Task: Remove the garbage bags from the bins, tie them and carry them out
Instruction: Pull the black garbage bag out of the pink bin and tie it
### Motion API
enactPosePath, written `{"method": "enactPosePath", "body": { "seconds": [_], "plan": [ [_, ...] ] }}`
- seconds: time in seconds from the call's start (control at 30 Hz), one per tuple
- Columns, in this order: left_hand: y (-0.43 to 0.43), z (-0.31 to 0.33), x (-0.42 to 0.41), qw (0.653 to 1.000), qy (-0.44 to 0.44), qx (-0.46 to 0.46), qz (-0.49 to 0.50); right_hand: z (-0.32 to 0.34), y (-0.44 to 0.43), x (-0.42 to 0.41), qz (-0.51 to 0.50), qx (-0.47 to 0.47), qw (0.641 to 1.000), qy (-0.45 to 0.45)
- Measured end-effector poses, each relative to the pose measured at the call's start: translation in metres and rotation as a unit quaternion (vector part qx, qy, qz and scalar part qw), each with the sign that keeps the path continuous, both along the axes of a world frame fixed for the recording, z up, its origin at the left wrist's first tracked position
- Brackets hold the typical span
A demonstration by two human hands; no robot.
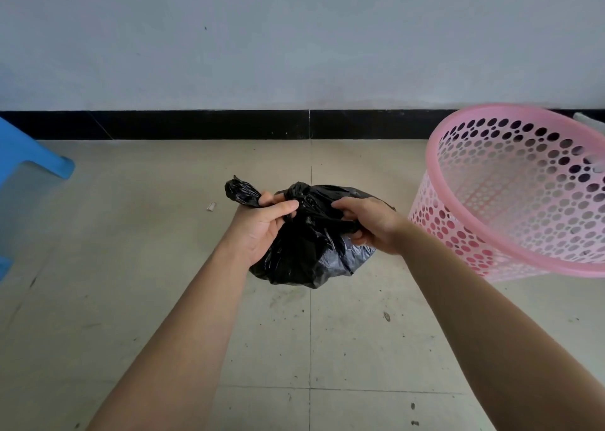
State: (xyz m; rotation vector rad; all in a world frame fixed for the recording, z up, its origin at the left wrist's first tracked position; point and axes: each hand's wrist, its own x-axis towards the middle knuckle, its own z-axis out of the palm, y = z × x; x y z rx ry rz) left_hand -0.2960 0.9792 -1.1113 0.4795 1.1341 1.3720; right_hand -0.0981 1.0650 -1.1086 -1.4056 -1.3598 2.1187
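Gripping a black garbage bag [304, 257] from both sides, a person's two hands hold its gathered neck over a tiled floor [163, 299]. The left hand [262, 227] is curled round a twisted tail of plastic [240, 193] that sticks up and out to the left past the knuckles, with the thumb laid across the top. The right hand [370, 226] pinches a stretched strip of the same plastic, fingers curled under it, just right of the bag's centre. Between the two hands, at the top of the bag, the plastic bunches into a knot [296, 192]. The bag's full, rounded body lies below and between the hands, nearer the camera than the knot; whether its base touches the floor cannot be told. Both bare forearms [183, 332] reach in from the bottom edge. Just right of the right hand stands a pink perforated bin [458, 230], its open mouth turned toward the camera, near the bag but not touching it. A small pale scrap [211, 206] lies on the floor left of the left hand. At far left, well apart from the bag, part of a blue plastic stool [29, 155] shows. A black baseboard [196, 124] runs along the foot of a pale wall [294, 37] behind.
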Motion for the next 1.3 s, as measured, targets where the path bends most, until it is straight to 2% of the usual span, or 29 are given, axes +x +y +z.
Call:
{"method": "enactPosePath", "body": {
  "seconds": [0.13,0.23,0.33,0.43,0.5,0.6,0.67,0.77,0.83,0.9,0.97,1.0,1.03,1.1,1.17,1.23,1.3],
  "plan": [
    [0.003,0.000,-0.002,0.998,0.056,0.010,0.000,0.007,0.006,-0.002,0.044,0.027,0.997,-0.053],
    [0.003,0.004,-0.005,0.993,0.112,0.003,-0.030,0.015,0.011,0.007,0.048,0.141,0.983,-0.111],
    [0.002,0.012,-0.016,0.987,0.140,0.001,-0.076,0.019,0.019,0.015,0.011,0.233,0.967,-0.105],
    [0.002,0.017,-0.019,0.979,0.157,-0.002,-0.134,0.024,0.021,0.008,0.093,0.306,0.943,-0.090],
    [0.002,0.021,-0.013,0.973,0.159,-0.002,-0.169,0.028,0.016,-0.002,0.187,0.307,0.930,-0.068],
    [0.004,0.028,-0.009,0.969,0.167,0.003,-0.185,0.027,0.012,-0.010,0.252,0.222,0.941,-0.035],
    [0.004,0.029,-0.012,0.966,0.205,0.008,-0.157,0.021,0.010,-0.009,0.247,0.232,0.938,-0.066],
    [0.004,0.020,-0.013,0.946,0.320,0.008,-0.045,0.010,0.007,-0.006,0.229,0.255,0.935,-0.091],
    [0.004,0.012,-0.006,0.937,0.347,0.019,0.035,0.005,0.004,-0.006,0.224,0.247,0.939,-0.081],
    [0.002,0.003,0.002,0.902,0.420,0.045,0.085,0.000,0.002,-0.009,0.225,0.246,0.940,-0.073],
    [0.004,-0.009,0.005,0.824,0.553,0.068,0.105,-0.001,0.000,-0.009,0.219,0.237,0.945,-0.056],
    [0.004,-0.014,0.007,0.794,0.591,0.068,0.122,-0.001,0.000,-0.010,0.215,0.229,0.948,-0.044],
    [0.003,-0.015,0.008,0.793,0.592,0.060,0.134,0.000,-0.001,-0.009,0.210,0.223,0.951,-0.032],
    [0.002,-0.018,0.012,0.823,0.549,0.014,0.143,0.001,-0.003,-0.008,0.194,0.223,0.955,-0.023],
    [0.003,-0.018,0.012,0.877,0.455,-0.035,0.148,-0.003,-0.009,-0.009,0.152,0.274,0.948,-0.055],
    [0.002,-0.020,0.008,0.932,0.328,-0.074,0.136,-0.014,-0.018,-0.009,0.116,0.393,0.901,-0.141],
    [-0.002,-0.025,0.007,0.954,0.266,-0.102,0.092,-0.029,-0.030,-0.011,0.137,0.506,0.824,-0.213]
  ]
}}
